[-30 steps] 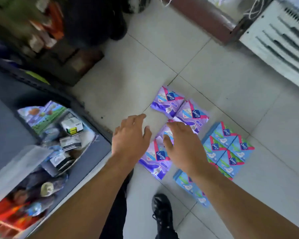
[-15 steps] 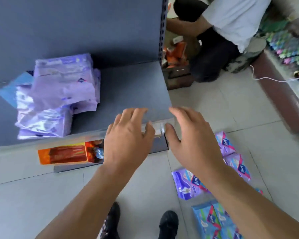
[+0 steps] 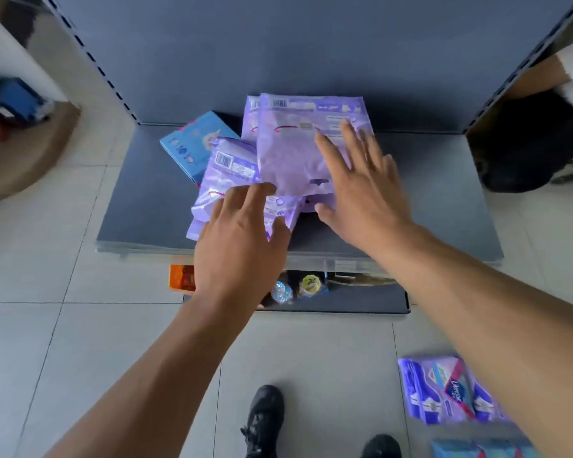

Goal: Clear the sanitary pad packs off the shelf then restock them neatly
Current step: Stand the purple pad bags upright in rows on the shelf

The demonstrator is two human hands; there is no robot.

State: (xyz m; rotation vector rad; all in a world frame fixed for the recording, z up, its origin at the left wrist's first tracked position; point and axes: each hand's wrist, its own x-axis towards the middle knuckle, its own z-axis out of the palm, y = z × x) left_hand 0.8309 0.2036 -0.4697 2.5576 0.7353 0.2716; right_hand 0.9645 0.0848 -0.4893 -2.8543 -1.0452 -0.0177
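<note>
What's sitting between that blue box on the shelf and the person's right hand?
Purple pad packs: in the head view, a tilted pile of them fills the stretch from the blue box to the right hand, whose straight fingers lie over the top pack.

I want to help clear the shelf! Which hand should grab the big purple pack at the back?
Probably the right hand. Its spread fingers already lie over the big purple pack, while the left hand lies over the smaller purple pack nearer the shelf edge.

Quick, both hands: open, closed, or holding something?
Left hand: open, fingers over the front purple pack.
Right hand: open, spread over the top purple pack.
</note>
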